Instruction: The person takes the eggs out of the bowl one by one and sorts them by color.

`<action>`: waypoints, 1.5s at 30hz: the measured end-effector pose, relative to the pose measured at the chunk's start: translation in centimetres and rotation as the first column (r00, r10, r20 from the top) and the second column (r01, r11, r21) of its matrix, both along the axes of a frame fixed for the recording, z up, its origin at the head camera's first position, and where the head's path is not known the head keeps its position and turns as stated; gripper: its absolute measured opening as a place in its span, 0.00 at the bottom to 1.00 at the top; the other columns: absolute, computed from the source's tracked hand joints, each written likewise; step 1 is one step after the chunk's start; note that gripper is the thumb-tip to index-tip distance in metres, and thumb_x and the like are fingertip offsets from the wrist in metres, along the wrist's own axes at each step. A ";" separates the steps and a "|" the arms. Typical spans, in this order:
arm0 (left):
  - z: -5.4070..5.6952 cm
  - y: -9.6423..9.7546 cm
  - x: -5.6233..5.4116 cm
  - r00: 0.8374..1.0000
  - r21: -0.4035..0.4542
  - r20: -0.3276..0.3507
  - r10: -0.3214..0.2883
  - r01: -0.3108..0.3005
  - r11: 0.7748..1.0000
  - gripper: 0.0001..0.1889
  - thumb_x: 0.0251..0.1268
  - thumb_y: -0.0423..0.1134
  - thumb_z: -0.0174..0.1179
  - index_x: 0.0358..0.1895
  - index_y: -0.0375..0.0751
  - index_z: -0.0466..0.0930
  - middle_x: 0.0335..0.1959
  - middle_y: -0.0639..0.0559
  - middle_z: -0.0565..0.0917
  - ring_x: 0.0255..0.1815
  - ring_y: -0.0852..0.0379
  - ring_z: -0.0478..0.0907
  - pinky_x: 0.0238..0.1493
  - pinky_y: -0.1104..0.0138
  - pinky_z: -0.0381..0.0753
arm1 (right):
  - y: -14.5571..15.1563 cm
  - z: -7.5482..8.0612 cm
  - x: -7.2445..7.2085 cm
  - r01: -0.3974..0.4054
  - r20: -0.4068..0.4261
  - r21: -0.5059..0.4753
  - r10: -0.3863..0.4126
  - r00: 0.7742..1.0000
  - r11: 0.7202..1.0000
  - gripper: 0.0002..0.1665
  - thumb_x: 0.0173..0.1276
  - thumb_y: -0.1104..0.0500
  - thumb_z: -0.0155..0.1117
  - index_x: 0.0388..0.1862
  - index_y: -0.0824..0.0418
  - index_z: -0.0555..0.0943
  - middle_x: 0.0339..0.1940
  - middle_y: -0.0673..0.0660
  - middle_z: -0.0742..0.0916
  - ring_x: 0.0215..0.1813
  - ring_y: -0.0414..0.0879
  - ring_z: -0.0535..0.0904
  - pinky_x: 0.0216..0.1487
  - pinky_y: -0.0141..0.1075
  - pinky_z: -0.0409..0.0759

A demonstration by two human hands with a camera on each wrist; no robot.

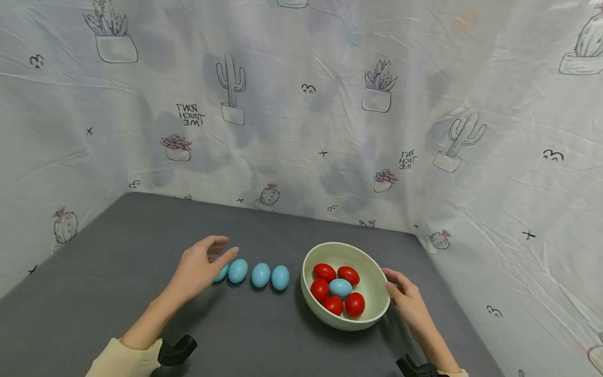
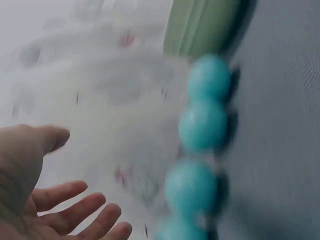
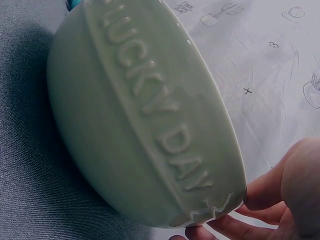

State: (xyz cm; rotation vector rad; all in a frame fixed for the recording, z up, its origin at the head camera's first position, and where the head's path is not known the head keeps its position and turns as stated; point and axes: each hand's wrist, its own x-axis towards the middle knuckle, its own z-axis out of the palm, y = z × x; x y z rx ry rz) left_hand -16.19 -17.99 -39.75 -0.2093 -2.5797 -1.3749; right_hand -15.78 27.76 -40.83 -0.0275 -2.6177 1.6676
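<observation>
A row of several blue eggs [image 1: 261, 275] lies on the dark grey table. My left hand [image 1: 200, 262] is over the left end of the row and partly hides the leftmost egg [image 1: 220, 273]. In the left wrist view its thumb and fingers [image 2: 75, 212] are spread apart with nothing between them. To the right of the row stands a pale green bowl [image 1: 377, 309], with raised "LUCKY DAY" lettering on its outside in the right wrist view. Several red eggs [image 1: 355, 305] and one blue egg [image 1: 340, 288] lie in it. My right hand [image 1: 409, 298] holds the bowl's right side at the rim.
A whitish sheet [image 1: 292, 104] printed with cacti hangs behind the table [image 1: 155, 235] and along both sides. A dark strap [image 1: 176, 351] sits at my left wrist, and another dark strap [image 1: 416, 367] at my right.
</observation>
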 end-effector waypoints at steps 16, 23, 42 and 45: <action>2.7 13.6 -1.9 0.851 0.178 -0.010 -0.525 0.519 0.836 0.17 0.74 0.48 0.57 0.60 0.46 0.77 0.53 0.56 0.80 0.52 0.57 0.78 0.49 0.63 0.81 | -0.2 -0.2 0.2 -0.006 -0.041 0.012 0.007 0.999 1.000 0.21 0.79 0.66 0.49 0.68 0.69 0.70 0.62 0.67 0.77 0.55 0.55 0.78 0.45 0.33 0.82; 2.2 16.8 -3.1 0.764 0.327 0.087 -0.639 0.584 0.743 0.20 0.72 0.43 0.60 0.62 0.40 0.76 0.52 0.53 0.80 0.51 0.55 0.79 0.49 0.62 0.83 | -0.3 -0.4 0.6 0.012 -0.019 0.001 -0.012 1.000 1.000 0.22 0.79 0.66 0.49 0.68 0.69 0.70 0.62 0.68 0.77 0.56 0.55 0.78 0.46 0.34 0.82; 0.8 19.5 -5.7 0.598 0.376 0.166 -0.784 0.697 0.611 0.24 0.70 0.37 0.62 0.66 0.36 0.73 0.61 0.44 0.79 0.62 0.47 0.74 0.60 0.67 0.74 | -0.4 -0.4 0.4 0.009 -0.040 -0.003 -0.009 0.999 1.000 0.21 0.78 0.67 0.49 0.67 0.69 0.71 0.60 0.67 0.78 0.55 0.56 0.78 0.45 0.32 0.82; 0.7 19.8 -5.8 0.593 0.380 0.174 -0.786 0.696 0.609 0.24 0.69 0.36 0.62 0.66 0.36 0.73 0.61 0.43 0.78 0.63 0.46 0.74 0.60 0.67 0.75 | -0.3 -0.4 0.4 0.011 -0.041 -0.004 -0.011 0.999 1.000 0.21 0.78 0.66 0.49 0.67 0.69 0.71 0.60 0.67 0.78 0.54 0.56 0.78 0.45 0.32 0.82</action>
